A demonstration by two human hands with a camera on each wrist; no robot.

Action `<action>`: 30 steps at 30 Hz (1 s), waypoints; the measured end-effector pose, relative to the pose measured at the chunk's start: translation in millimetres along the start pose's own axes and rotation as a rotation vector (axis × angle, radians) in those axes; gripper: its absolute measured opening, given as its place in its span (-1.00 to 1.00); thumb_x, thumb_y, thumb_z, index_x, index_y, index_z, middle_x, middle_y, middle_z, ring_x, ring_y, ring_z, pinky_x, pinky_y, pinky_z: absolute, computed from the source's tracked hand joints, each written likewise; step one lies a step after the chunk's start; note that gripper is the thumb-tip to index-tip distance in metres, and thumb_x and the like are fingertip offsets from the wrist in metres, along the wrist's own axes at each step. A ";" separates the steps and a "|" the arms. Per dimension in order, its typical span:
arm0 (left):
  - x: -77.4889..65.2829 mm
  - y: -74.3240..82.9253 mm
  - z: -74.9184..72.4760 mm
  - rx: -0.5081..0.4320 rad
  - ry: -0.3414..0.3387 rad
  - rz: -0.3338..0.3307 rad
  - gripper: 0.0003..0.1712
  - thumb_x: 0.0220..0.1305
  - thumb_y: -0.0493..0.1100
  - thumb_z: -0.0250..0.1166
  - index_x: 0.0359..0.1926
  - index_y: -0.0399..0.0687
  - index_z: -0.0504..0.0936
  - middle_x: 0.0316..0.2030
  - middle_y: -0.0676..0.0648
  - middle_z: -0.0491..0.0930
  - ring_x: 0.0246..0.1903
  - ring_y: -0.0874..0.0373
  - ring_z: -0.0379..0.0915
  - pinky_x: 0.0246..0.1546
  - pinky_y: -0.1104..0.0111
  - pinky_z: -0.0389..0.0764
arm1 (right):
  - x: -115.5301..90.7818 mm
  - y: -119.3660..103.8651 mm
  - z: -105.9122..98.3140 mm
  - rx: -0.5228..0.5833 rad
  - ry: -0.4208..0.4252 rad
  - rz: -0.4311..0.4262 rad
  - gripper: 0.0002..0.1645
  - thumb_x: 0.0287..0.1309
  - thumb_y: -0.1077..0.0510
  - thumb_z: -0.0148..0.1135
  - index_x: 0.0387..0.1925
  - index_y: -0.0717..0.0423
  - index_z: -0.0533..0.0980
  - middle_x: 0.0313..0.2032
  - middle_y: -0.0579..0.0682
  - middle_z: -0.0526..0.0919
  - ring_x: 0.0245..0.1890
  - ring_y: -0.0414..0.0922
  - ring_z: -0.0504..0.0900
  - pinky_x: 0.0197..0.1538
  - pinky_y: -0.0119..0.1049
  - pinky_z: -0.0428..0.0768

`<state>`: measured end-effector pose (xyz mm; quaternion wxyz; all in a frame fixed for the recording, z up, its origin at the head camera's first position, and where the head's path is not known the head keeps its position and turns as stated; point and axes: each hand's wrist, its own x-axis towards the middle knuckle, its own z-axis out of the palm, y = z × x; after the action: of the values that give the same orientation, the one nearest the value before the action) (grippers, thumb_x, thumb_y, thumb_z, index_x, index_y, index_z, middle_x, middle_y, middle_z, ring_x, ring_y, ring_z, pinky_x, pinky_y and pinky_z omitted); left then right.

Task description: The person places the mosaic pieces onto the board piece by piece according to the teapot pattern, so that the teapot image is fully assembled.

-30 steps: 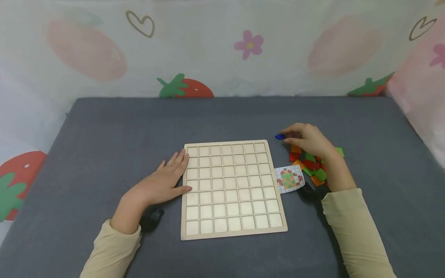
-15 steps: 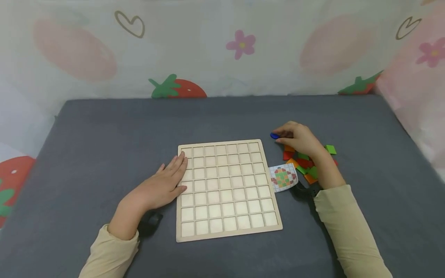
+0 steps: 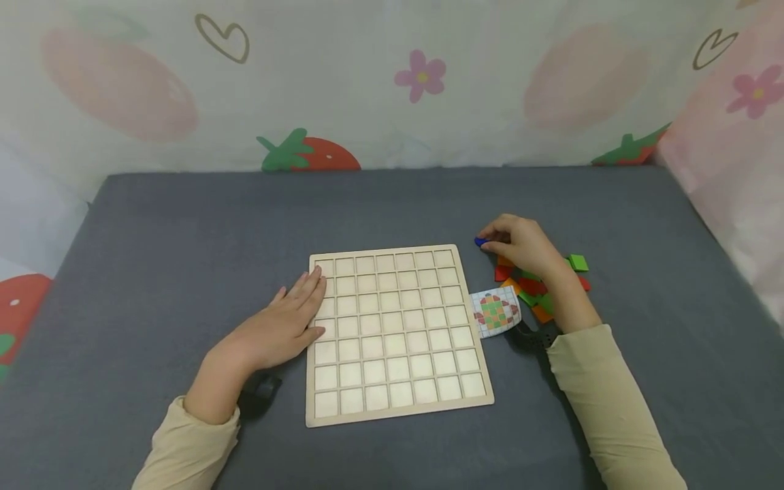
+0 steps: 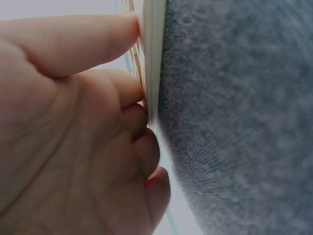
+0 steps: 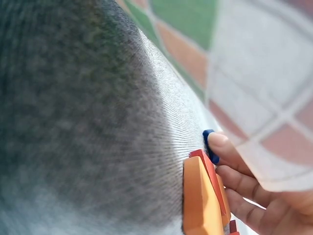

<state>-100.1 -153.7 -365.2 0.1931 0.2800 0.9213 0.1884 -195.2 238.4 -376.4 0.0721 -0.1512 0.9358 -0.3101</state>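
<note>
Pinching what, exactly, with that right hand (image 3: pixel 523 246)?

– Small dark blue piece (image 3: pixel 479 241), clamped between thumb and fingers. From the head view it's a rounded sliver, long axis roughly side to side. The right wrist view gets it nearly edge-on, slim and leaning a bit. It's just off the far right corner of the grid board (image 3: pixel 392 333). Can't tell if it touches the table (image 3: pixel 220 224).

– And the board?

– Pale wood, seven by seven shallow square cells, rounded corners. Roughly square, turned a touch so its right corners sit closer to the table's far edge than the left ones. The left hand (image 3: pixel 284 323) lies over its left edge, fingers straight and side by side, thumb apart.

– Anything printed?

– Yep, the pattern card (image 3: pixel 495 312) at the board's right edge: red, green and orange shapes on a grid, outer end curving. Past it, toward the table's right edge, there's a jumble of red, orange and green tiles (image 3: pixel 531 286), partly hidden by the arm.
</note>
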 end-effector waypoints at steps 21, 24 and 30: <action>3.2 3.2 0.4 0.019 -0.002 0.026 -0.26 0.43 -0.18 -0.03 0.43 -0.38 -0.16 0.45 -0.29 -0.30 0.42 -0.15 -0.40 0.33 -0.09 -0.13 | -7.4 -6.8 -7.8 0.083 0.095 0.004 -0.75 0.28 0.17 0.15 -0.16 0.24 0.63 -0.19 0.13 0.62 -0.26 -0.02 0.56 -0.24 -0.30 0.52; 1.9 2.5 0.0 0.010 -0.006 0.031 -0.26 0.44 -0.16 -0.03 0.44 -0.37 -0.16 0.45 -0.28 -0.30 0.43 -0.14 -0.41 0.33 -0.08 -0.14 | -9.4 -13.2 -12.3 0.112 0.091 0.001 -0.75 0.28 0.16 0.16 -0.15 0.23 0.63 -0.19 0.12 0.63 -0.25 -0.03 0.58 -0.25 -0.38 0.52; 1.0 3.1 -3.5 -0.008 -0.015 0.023 -0.25 0.44 -0.15 -0.03 0.44 -0.36 -0.18 0.45 -0.27 -0.32 0.43 -0.14 -0.43 0.33 -0.09 -0.17 | -15.5 -32.4 -28.2 0.168 0.111 -0.009 -0.75 0.29 0.15 0.14 -0.15 0.24 0.61 -0.20 0.15 0.63 -0.22 0.03 0.60 -0.25 -0.42 0.54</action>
<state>-101.0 -151.5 -361.1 0.1992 0.2910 0.9158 0.1922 -179.4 234.6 -333.8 0.0312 -0.1316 0.9083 -0.3958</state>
